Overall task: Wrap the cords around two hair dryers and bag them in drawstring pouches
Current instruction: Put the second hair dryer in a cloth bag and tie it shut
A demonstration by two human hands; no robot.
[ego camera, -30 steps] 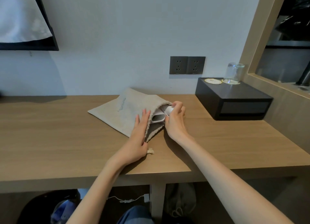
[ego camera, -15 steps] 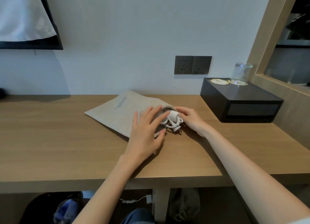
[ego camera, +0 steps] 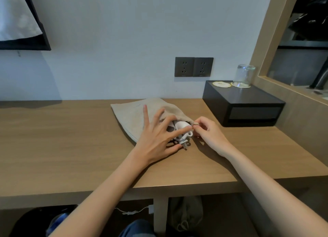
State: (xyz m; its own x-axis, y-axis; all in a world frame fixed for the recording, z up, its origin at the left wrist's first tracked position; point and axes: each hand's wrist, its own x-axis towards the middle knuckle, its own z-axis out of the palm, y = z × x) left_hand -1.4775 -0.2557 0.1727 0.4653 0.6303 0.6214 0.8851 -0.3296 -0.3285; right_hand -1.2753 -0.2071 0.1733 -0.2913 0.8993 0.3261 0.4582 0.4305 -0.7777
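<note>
- A beige cloth pouch [ego camera: 134,116] is laid flat on the wooden table [ego camera: 71,148], with its mouth turned to the right.
- A white hair dryer [ego camera: 181,125] is seen partly inside the pouch, its end showing in the open mouth.
- A white plug [ego camera: 184,142] with loops of white cord is left just outside the mouth, on the table.
- The left hand [ego camera: 156,139] is spread with straight fingers and is pressed on the pouch and the hair dryer at the mouth; nothing is gripped by it.
- A tan bit of the pouch at the mouth's right corner is pinched between thumb and forefinger of the right hand [ego camera: 207,135]; whether it is rim or drawstring cannot be told.
- A faint line of print is seen on the pouch near its far edge, too small to be read.
- A black box [ego camera: 243,105] is set right of the pouch, with a round coaster [ego camera: 221,84] and an upturned glass [ego camera: 244,75] on top.
- Two dark wall sockets [ego camera: 194,66] are mounted on the pale wall behind the pouch.
- Below the pouch, under the table, a second, darker drawstring bag [ego camera: 184,213] and a white cable [ego camera: 131,211] are seen on the floor.
</note>
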